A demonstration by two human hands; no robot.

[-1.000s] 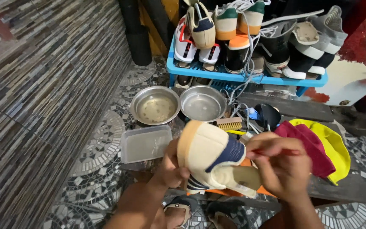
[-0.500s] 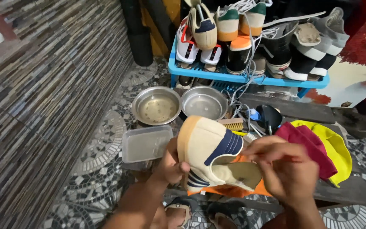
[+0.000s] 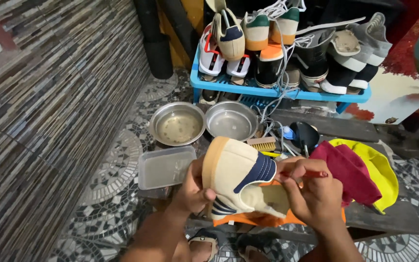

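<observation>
Left hand is clamped on a cream suede sneaker with navy stripes, thumb pressed over its side, shoe held dead centre with the tan sole turned to nine o'clock. Right hand has its fingers pinched around a thin red-handled brush, pressed against the shoe at three o'clock. An orange cloth hangs beneath. At twelve o'clock sit two steel bowls; at ten, a clear plastic tub.
</observation>
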